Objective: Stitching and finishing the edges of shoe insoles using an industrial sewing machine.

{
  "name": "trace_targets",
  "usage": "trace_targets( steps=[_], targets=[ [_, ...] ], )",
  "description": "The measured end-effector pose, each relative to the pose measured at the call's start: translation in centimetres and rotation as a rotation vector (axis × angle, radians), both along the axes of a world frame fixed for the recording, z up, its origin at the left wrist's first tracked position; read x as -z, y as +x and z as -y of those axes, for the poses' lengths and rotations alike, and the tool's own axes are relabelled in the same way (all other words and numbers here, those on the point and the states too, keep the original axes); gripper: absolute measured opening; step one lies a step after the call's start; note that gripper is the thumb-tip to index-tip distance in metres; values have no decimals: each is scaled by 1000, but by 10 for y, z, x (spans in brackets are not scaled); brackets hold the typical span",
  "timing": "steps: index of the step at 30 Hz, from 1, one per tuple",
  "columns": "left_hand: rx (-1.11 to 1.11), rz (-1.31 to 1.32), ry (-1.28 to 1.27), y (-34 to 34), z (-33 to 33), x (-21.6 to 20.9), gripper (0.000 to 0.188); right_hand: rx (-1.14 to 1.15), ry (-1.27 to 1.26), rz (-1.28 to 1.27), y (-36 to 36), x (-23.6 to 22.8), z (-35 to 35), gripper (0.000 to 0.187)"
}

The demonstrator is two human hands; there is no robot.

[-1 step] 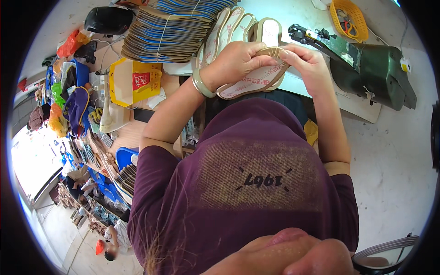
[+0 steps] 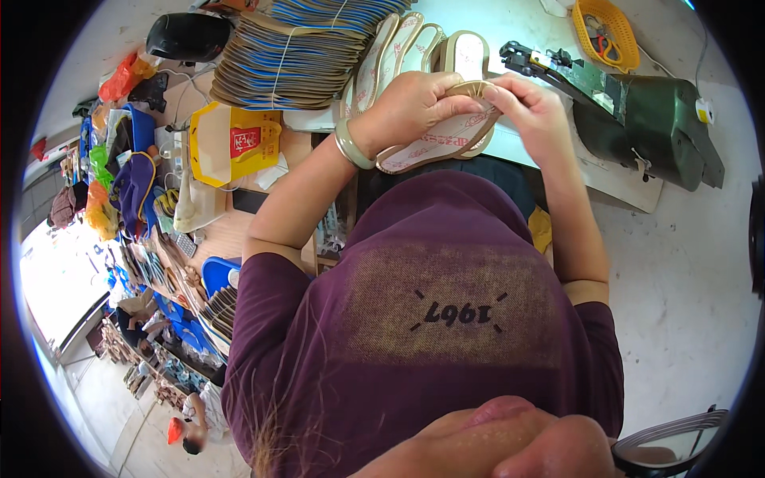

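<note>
A shoe insole [image 2: 430, 149] with a pale, red-printed face and a gold-brown rim lies slanted in front of me. Wrapped round its upper part, my left hand [image 2: 410, 103] is closed, the thumb pressing near the tip. My right hand [image 2: 527, 107] pinches the rim at that same tip, thumb and fingers together. Another insole edge shows just beneath the held one. Beyond my hands, more pale insoles with gold rims [image 2: 465, 54] lie on the bench, partly hidden by my fingers.
A tied stack of brown and blue soles [image 2: 279, 68] stands at the far left, by a yellow box [image 2: 211, 143]. To the right is a dark green sewing machine [image 2: 665, 119]. A yellow basket [image 2: 580, 36] holds scissors. Another person [image 2: 209, 410] is far off at lower left.
My right hand has shifted very slightly left along the insole's tip. The left hand and the insole hold almost the same place.
</note>
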State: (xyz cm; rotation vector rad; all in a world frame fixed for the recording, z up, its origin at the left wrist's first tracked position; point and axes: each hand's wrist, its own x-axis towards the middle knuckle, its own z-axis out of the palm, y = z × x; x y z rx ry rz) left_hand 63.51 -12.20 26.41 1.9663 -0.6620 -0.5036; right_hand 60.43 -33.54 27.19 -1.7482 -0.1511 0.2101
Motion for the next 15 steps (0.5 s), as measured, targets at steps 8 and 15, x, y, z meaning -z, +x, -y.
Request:
trace_targets(
  steps=[8, 15],
  targets=[
    [-137, -173, -136, 8, 23, 15, 38, 221, 23, 49, -4, 27, -1, 23],
    [-57, -192, -50, 25, 35, 15, 39, 48, 291, -249, -1, 38, 32, 36]
  ],
)
